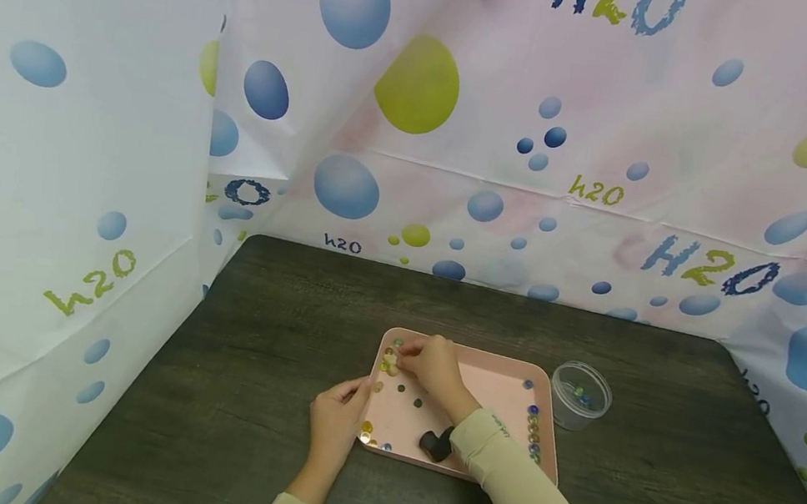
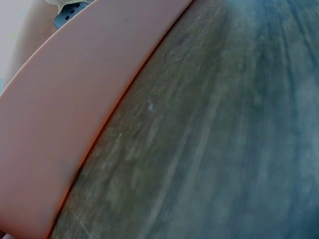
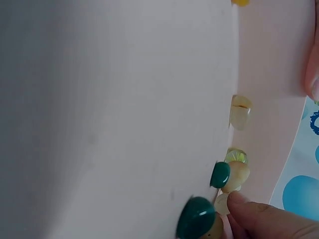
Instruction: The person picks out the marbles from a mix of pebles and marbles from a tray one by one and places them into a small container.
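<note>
Presumably for steadiness, my left fingers grip the pink rectangular plastic tray; beyond them, my right fingers pinch a pale, translucent, rounded bead.

item count at one dark table
recorded: one pink tray, one clear container, one left hand, one right hand, two sleeves, two black wrist devices. on the tray floor, two dark green pieces; at the right hand's fingertips, one pale piece; near the far right corner, one blue piece. right-side row and container's contents: several pieces each, too small to count exactly.
</note>
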The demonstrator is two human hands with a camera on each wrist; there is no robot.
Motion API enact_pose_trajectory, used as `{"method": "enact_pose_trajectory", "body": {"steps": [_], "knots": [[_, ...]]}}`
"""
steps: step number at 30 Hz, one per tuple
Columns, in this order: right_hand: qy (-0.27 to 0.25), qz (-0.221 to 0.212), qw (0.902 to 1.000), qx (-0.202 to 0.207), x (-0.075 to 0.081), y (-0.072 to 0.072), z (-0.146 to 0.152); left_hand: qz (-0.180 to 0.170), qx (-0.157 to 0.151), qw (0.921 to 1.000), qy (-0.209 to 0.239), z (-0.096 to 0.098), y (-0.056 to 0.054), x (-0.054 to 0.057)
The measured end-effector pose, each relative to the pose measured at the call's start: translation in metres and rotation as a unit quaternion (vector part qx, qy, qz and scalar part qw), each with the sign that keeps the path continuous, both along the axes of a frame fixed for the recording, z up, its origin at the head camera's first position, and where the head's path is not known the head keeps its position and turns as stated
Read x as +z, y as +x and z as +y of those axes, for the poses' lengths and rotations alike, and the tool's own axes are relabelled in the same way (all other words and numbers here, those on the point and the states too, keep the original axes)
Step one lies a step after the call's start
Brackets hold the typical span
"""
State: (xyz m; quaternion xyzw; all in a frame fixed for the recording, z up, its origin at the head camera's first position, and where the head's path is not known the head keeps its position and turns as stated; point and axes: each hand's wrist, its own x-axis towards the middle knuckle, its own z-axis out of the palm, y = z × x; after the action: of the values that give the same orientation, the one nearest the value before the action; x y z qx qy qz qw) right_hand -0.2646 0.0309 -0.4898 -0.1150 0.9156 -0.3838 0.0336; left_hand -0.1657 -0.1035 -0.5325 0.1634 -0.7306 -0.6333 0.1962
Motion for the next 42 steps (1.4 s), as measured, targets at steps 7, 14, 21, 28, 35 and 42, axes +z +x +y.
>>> {"method": "enact_pose_trajectory", "body": {"steps": [7,14,21,28,35,42], "knots": [[-0.009,0.000,1.0000,0.000,0.003,0.001,-0.001,-0.004,0.000,1.0000,0.001,0.001,-0.001,0.002],[-0.027,0.005,0.9995,0.013,0.004,0.001,-0.002,-0.003,-0.002,1.0000,0.002,0.002,0.000,0.003],[-0.031,0.020,0.9992,0.018,0.003,-0.001,-0.007,0.001,0.002,1.0000,0.001,0.001,-0.001,0.001],[-0.021,0.022,0.9994,0.016,0.003,-0.002,-0.014,0.004,0.002,1.0000,-0.004,0.002,-0.001,0.002],[-0.031,0.010,0.9994,-0.007,0.003,-0.003,-0.017,0.014,0.001,0.9998,-0.010,0.002,0.000,0.003],[-0.023,0.023,0.9993,-0.017,0.004,-0.001,-0.020,0.006,0.002,0.9999,-0.014,0.001,0.000,0.003]]}}
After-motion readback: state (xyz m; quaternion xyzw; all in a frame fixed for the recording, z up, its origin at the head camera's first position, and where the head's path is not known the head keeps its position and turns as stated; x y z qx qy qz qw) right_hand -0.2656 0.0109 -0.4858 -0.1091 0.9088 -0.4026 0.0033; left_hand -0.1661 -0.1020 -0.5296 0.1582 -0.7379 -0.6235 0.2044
